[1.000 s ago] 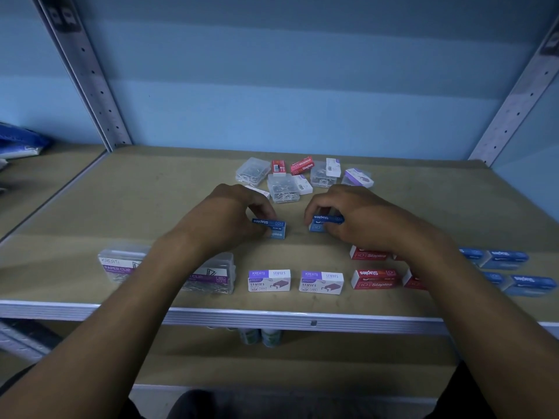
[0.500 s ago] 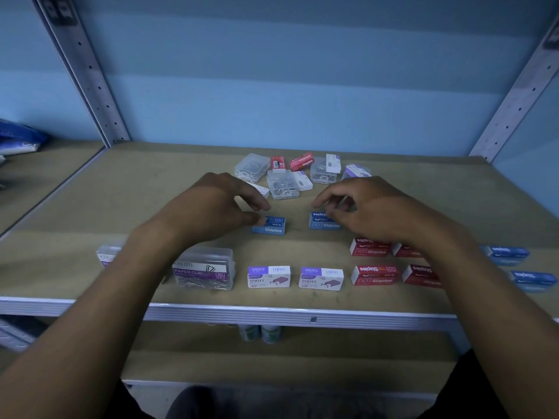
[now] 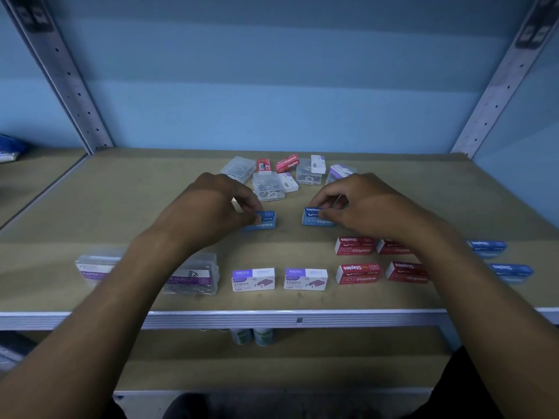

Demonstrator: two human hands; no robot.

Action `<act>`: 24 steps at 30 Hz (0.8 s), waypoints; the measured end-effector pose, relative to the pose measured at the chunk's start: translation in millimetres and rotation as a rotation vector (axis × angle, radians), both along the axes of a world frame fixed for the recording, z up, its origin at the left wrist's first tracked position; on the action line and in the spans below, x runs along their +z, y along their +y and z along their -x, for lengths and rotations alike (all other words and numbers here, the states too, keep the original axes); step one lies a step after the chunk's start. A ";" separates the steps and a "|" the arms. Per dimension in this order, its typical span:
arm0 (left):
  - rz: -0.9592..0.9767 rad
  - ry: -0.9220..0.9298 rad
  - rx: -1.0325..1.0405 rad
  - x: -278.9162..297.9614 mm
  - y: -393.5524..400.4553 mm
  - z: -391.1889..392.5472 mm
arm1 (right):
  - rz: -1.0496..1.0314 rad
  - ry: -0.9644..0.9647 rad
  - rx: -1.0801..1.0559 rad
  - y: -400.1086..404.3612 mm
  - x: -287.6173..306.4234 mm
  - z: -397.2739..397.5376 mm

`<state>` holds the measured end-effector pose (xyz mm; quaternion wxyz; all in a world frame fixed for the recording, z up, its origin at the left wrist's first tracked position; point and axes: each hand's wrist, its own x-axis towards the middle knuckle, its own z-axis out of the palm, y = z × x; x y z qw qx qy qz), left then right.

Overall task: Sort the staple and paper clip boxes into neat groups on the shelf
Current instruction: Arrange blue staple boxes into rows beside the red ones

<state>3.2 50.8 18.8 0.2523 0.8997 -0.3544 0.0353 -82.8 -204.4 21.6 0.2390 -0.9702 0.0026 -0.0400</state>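
On the wooden shelf (image 3: 106,207) lie two blue staple boxes in the middle, each under a hand. The left hand (image 3: 211,210) pinches the left blue box (image 3: 266,220) between thumb and fingertips; its side reads "Staples". The right hand (image 3: 363,204) pinches the right blue box (image 3: 316,217), also marked "Staples" with a "10".

Along the front stand two white-and-purple boxes (image 3: 253,279) (image 3: 305,278), labelled "KREATII" and "STAPLES". To their right sit four red boxes printed "10 Staples": two in front (image 3: 358,273) (image 3: 406,272) and two behind (image 3: 354,245) (image 3: 391,247), partly hidden by the right forearm. Further right lie two more blue staple boxes (image 3: 487,247) (image 3: 511,270).

At front left are two clear paper clip boxes (image 3: 93,267) (image 3: 193,276), with purple labels reading "PAPER CLIP", partly covered by the left forearm.

At the back sits an unsorted cluster: clear clip cases (image 3: 267,186), two red staple boxes (image 3: 287,162) and small white-and-purple boxes, whose exact number I cannot tell.
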 end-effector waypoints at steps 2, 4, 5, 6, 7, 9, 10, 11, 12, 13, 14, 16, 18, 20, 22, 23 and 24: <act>0.042 0.003 0.023 3.1 -9.0 2.7 | -0.011 -0.019 -0.029 -10.7 3.8 5.9; 0.038 0.016 0.030 6.9 -22.2 4.6 | -0.016 -0.028 -0.068 -24.5 7.5 13.2; 0.032 0.031 0.030 8.9 -29.8 5.3 | -0.025 -0.032 -0.088 -32.3 9.4 17.7; 0.028 0.046 0.027 11.0 -38.0 6.0 | -0.036 -0.040 -0.107 -40.4 11.2 22.7; 0.027 0.054 0.017 12.9 -46.6 6.8 | -0.045 -0.049 -0.126 -48.6 13.1 28.3; 0.028 0.055 -0.007 16.1 -66.6 9.6 | -0.040 -0.069 -0.167 -66.1 16.6 40.2; 0.028 0.059 -0.018 17.7 -77.6 11.9 | -0.039 -0.078 -0.189 -75.5 18.1 46.3; 0.029 0.063 -0.030 19.2 -89.3 14.6 | -0.046 -0.086 -0.212 -84.7 19.6 52.7; 0.029 0.067 -0.042 20.6 -101.3 18.0 | -0.062 -0.094 -0.235 -93.9 20.9 59.2; 0.026 0.070 -0.053 21.1 -113.5 21.7 | -0.074 -0.101 -0.256 -102.7 21.8 65.6; 0.021 0.069 -0.066 21.5 -125.5 25.8 | -0.079 -0.104 -0.275 -110.7 22.5 72.0; 0.013 0.065 -0.103 21.6 -149.3 34.5 | -0.079 -0.104 -0.313 -126.2 22.8 84.7; 0.004 0.078 -0.146 21.8 -170.9 43.2 | -0.077 -0.102 -0.351 -141.1 22.3 95.8; -0.007 0.113 -0.186 21.9 -190.2 50.4 | -0.063 -0.092 -0.380 -154.1 21.0 104.7; -0.026 0.127 -0.206 22.1 -206.8 56.3 | -0.049 -0.080 -0.389 -163.6 18.6 111.1; -0.033 0.131 -0.215 22.0 -214.0 59.0 | -0.047 -0.075 -0.387 -166.9 17.4 113.4; -0.039 0.133 -0.224 21.9 -220.0 61.4 | -0.044 -0.071 -0.383 -169.4 16.2 115.1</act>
